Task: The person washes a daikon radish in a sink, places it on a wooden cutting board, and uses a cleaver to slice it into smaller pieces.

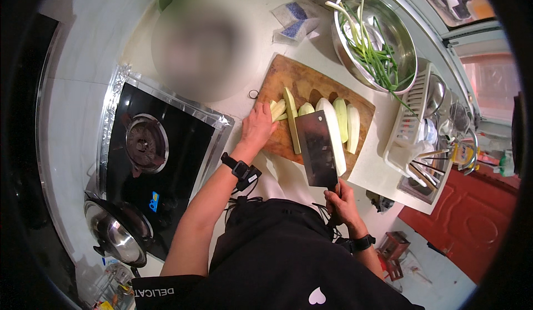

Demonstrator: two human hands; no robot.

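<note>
My right hand (343, 203) grips the handle of a cleaver (317, 149), its wide dark blade over the wooden cutting board (283, 68). At the board's left edge, my left hand (258, 126) rests its fingers on short pale-green vegetable pieces (277, 111); whether they are gripped is unclear. Between that hand and the blade lies a long cut strip (292, 120). A long peeled vegetable (332, 131) lies along the blade's right side, and two more peeled lengths (353, 128) are farther right. The blade partly covers another piece (306, 109).
A steel bowl with green onions (374, 56) stands behind the board at right, near a white dish rack (410, 114). Left are a black gas stove (179, 143) and a lidded wok (114, 235). A cloth (295, 20) lies behind the board; a blurred area hides part of the counter.
</note>
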